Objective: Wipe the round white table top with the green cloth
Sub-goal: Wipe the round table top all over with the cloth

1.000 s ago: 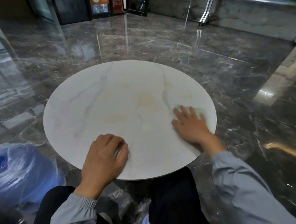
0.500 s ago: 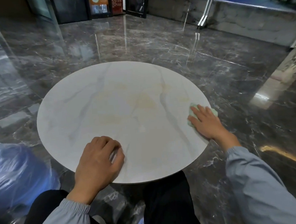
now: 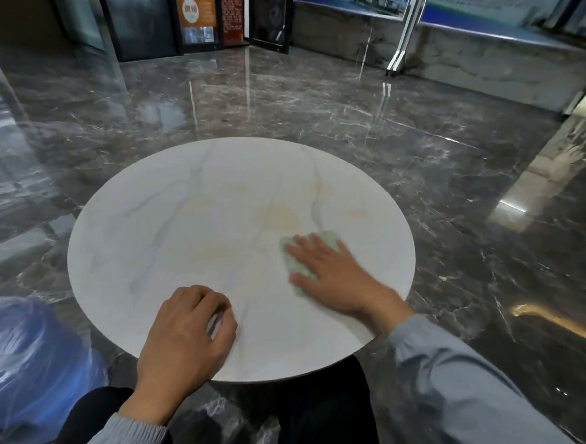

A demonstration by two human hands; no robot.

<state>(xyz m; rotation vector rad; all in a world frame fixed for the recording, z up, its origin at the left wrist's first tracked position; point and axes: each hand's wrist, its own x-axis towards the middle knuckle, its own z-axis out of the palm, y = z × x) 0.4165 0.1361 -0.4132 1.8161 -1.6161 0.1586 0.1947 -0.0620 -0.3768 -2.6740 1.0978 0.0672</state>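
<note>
The round white table top (image 3: 189, 228) with faint grey veins and yellowish patches fills the middle of the view. A pale green cloth (image 3: 296, 266) lies flat on its right half. My right hand (image 3: 329, 274) presses on the cloth with straight, spread fingers, covering most of it. My left hand (image 3: 185, 334) rests on the near edge of the table with its fingers curled under, holding nothing I can see.
Glossy dark marble floor (image 3: 454, 184) surrounds the table. A blue bag in clear plastic (image 3: 26, 368) sits on the floor at the near left. My dark-trousered legs are under the table's near edge. Display boards and a low wall stand far behind.
My right hand has slid the cloth from the table's right edge back left toward the middle. The left hand has stayed in place.
</note>
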